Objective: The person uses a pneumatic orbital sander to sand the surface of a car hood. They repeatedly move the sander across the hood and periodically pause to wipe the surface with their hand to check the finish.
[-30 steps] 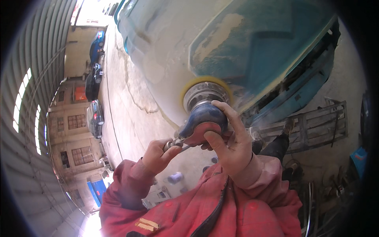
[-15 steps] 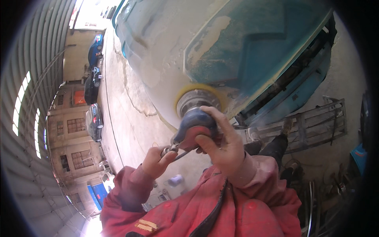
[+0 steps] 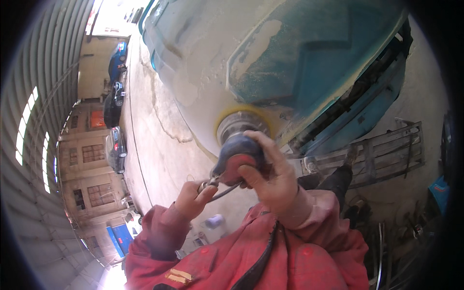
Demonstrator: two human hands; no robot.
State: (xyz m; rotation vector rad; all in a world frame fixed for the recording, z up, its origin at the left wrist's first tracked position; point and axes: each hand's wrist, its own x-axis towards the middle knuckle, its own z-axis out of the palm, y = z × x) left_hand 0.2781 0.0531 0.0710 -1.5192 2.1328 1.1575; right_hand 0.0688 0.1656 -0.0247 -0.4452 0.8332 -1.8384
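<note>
My right hand [image 3: 276, 176] is wrapped round the blue and red body of a sander [image 3: 234, 151], fingers over its top and thumb on the red part. At the tool's rear end, my left hand [image 3: 192, 199] is closed on the hose fitting [image 3: 211, 182]. The sander's round pad [image 3: 233, 110], yellow at the rim, rests against the near corner of a teal vehicle body panel [image 3: 321, 72]. Pale filler [image 3: 198, 72] covers much of the panel's left side. The pad's underside is hidden.
A slatted metal frame [image 3: 369, 157] lies on the floor at right, beside a person's dark-trousered legs [image 3: 337, 181]. Several parked cars [image 3: 115, 150] line the building wall at left. A blue object [image 3: 439, 191] stands at the far right.
The sander and its pad have shifted very slightly down along the panel. Both hands keep the same hold.
</note>
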